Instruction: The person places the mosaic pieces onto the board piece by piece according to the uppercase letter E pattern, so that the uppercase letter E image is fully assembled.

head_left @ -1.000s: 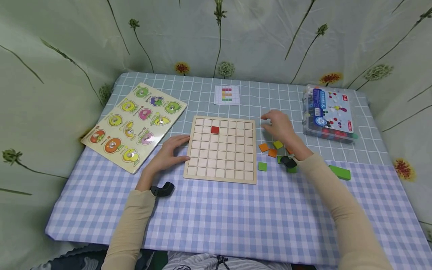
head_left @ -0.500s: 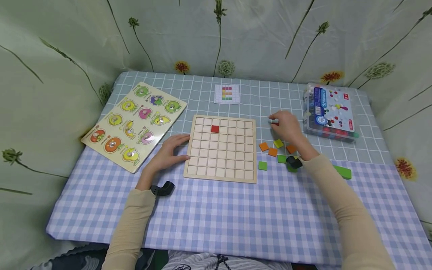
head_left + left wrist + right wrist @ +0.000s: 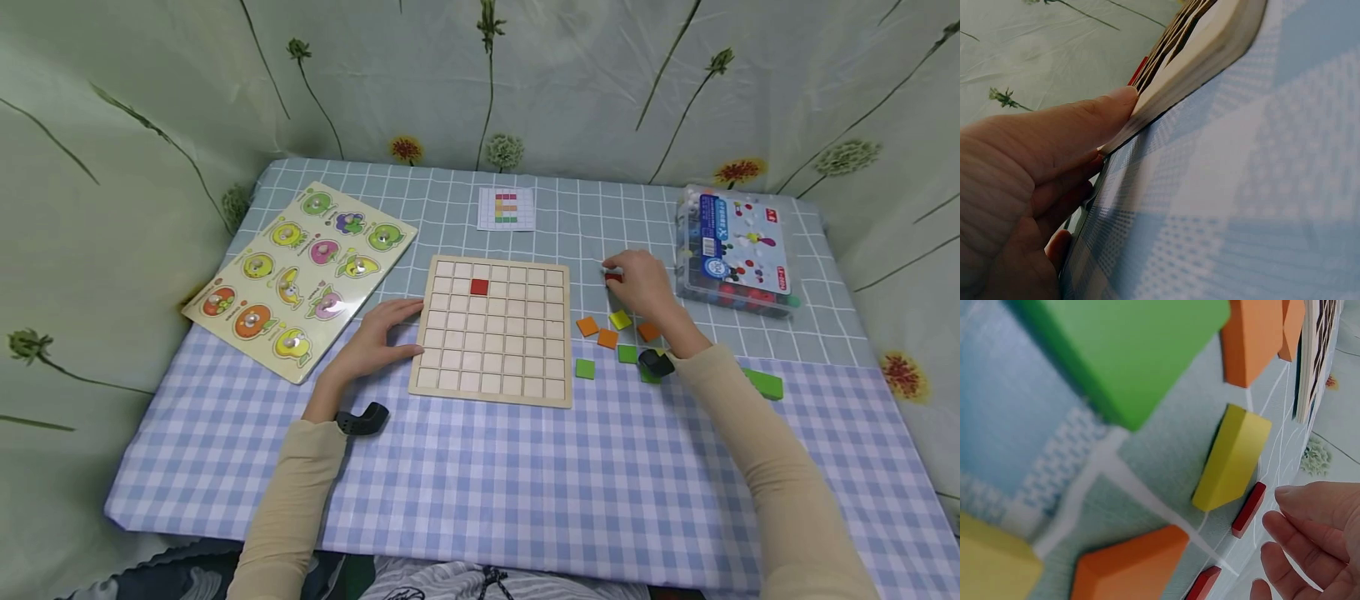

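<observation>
A wooden grid board (image 3: 490, 402) lies mid-table with one red square tile (image 3: 479, 287) in a cell near its top. My left hand (image 3: 378, 337) rests at the board's left edge; the thumb (image 3: 1100, 115) touches the frame in the left wrist view, fingers spread. Right of the board my right hand (image 3: 640, 285) reaches low over the cloth, thumb and forefinger a little apart. A loose red tile (image 3: 613, 277) shows between those fingertips. In the right wrist view that red tile (image 3: 1249, 510) lies flat just beyond the thumb tip, and a second red tile (image 3: 1204, 584) lies nearby.
Orange tiles (image 3: 587, 326), yellow tiles (image 3: 620, 319) and green tiles (image 3: 585, 368) lie right of the board. Behind it is a pattern card (image 3: 506, 209). A fruit peg puzzle (image 3: 303, 279) lies left; a clear parts box (image 3: 735, 250) and a green block (image 3: 763, 384) are right.
My right hand has shifted rightward, away from the board, and a red tile has come into view at its fingertips. The left hand stays at the board's edge.
</observation>
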`<state>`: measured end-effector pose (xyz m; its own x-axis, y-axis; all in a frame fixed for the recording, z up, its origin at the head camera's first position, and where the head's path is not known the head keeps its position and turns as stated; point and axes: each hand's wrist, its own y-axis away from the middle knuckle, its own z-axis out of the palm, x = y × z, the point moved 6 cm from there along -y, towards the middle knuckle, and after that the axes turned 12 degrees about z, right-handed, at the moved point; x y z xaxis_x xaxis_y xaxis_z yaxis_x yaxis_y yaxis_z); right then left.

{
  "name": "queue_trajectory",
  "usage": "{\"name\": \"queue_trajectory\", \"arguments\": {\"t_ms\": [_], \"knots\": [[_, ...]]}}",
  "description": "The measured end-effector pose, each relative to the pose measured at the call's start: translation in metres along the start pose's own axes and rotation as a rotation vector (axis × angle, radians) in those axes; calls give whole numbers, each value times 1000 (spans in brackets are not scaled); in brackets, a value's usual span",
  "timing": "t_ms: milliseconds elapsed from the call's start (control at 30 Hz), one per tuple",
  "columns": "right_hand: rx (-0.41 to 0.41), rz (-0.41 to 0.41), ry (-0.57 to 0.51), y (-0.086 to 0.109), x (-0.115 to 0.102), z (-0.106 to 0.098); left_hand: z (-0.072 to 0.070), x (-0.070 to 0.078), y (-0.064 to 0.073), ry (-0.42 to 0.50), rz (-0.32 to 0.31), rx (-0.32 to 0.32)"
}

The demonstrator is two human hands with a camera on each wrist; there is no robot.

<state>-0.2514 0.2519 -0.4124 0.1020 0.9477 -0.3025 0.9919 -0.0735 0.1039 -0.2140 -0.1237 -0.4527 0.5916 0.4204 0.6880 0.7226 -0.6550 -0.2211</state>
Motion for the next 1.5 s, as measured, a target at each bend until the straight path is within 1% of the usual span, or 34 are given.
{"name": "queue_trajectory", "arguments": {"t_ms": [167,400,667,900,1000,1067,1167,1267,1367,1500], "knots": [[-21,10,10,0,2,2,1,-1,0,4,1,-2],[-82,47,12,0,7,6,1,0,0,-1,7,-3],[-80,56,7,1,8,5,2,1,0,5,11,-3],[-72,74,-37,0,2,-1,1,-1,-2,-12,25,3],[-64,57,-26,0,-3,-3,0,-1,-3,-14,29,7],[-51,34,0,0,-8,-3,0,-2,-3,-11,26,6],[-17,-19,43,0,-18,-3,0,-2,-3,-10,21,1],[15,-77,58,0,-29,-3,0,-3,-3,-15,15,-4],[29,-115,56,0,-40,-2,-1,-3,-3,-16,8,-5],[25,-141,35,-1,-54,2,-1,-3,-2,-7,-3,-7]]}}
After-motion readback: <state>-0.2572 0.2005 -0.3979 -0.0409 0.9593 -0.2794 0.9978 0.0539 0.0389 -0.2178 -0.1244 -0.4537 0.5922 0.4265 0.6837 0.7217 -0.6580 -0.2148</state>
